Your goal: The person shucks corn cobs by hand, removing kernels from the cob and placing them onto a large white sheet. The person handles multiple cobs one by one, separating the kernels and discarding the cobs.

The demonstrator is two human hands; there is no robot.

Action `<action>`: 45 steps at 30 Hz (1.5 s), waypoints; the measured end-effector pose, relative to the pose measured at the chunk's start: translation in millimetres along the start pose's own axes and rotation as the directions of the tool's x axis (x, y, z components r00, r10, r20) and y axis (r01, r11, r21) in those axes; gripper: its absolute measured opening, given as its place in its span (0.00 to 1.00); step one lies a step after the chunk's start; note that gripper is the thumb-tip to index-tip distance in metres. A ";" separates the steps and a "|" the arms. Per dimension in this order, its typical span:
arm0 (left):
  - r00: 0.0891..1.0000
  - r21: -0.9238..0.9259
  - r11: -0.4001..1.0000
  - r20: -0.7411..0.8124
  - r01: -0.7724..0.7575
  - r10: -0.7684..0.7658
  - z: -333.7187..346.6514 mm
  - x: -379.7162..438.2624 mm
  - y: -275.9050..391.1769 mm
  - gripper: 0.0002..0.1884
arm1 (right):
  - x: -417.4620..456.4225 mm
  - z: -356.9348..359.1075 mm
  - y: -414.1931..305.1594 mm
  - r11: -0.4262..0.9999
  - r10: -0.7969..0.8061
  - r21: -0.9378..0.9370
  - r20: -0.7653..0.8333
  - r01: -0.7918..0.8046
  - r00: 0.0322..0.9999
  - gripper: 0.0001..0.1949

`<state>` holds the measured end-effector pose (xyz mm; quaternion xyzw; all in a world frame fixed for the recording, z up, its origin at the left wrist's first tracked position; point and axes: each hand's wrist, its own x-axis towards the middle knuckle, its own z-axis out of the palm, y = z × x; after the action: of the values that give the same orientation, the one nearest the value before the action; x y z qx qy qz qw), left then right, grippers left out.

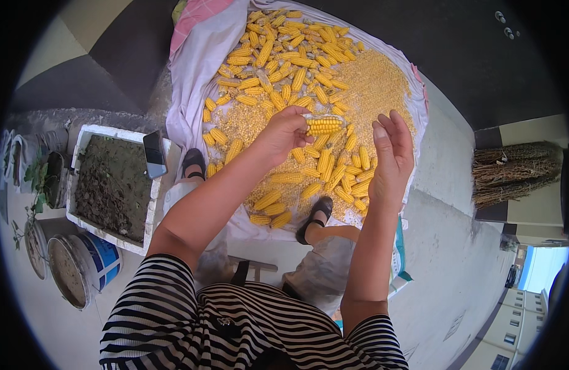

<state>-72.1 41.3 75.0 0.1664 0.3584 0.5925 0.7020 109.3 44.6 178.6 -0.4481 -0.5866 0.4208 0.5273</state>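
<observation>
My left hand (287,134) grips one end of a yellow corn cob (324,125), held sideways above the pile. Kernels cover its near face, while a pale strip along its upper edge looks bare. To the right, my right hand (393,155) is raised with its fingers apart and holds nothing. Below both hands, many ears of corn (299,79) lie heaped on a pale cloth sheet (199,69). Loose kernels (374,76) are spread thickly at the sheet's far right, and more (243,122) lie among the ears at the left.
A white foam box (150,217) of soil stands at the left with a smartphone (155,154) on its rim. Beside it is a bucket (71,268). Dry stalk bundles (516,173) lean at the right wall. A green-and-white sack (400,263) lies by my right forearm.
</observation>
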 end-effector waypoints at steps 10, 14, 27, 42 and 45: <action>0.998 0.276 0.961 -0.070 0.010 0.010 -1.2 1.7 -12.9 0.15 | 17.8 31.9 100.4 0.939 0.344 -0.084 0.290 -0.334 0.893 0.17; 0.997 0.193 0.980 -0.056 0.054 -0.044 -9.5 9.4 -13.7 0.16 | 17.6 34.0 101.8 0.920 0.391 -0.087 0.249 -0.381 0.886 0.17; 0.984 0.121 0.979 -0.085 0.163 -0.153 -2.1 8.0 -16.9 0.04 | 7.0 31.2 99.1 0.960 0.272 -0.126 0.213 -0.250 0.938 0.16; 0.983 0.089 0.982 -0.092 0.165 -0.157 1.0 7.1 -14.9 0.07 | 6.6 33.8 96.9 0.953 0.278 -0.184 0.203 -0.242 0.939 0.16; 0.985 0.084 0.984 -0.093 0.156 -0.148 -3.2 8.3 -17.8 0.10 | 6.9 34.3 95.6 0.947 0.290 -0.199 0.198 -0.252 0.936 0.16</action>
<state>-61.4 44.2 58.5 0.1448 0.4266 0.5269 0.7207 82.6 73.9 84.9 -0.5178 -0.6086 0.4859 0.3540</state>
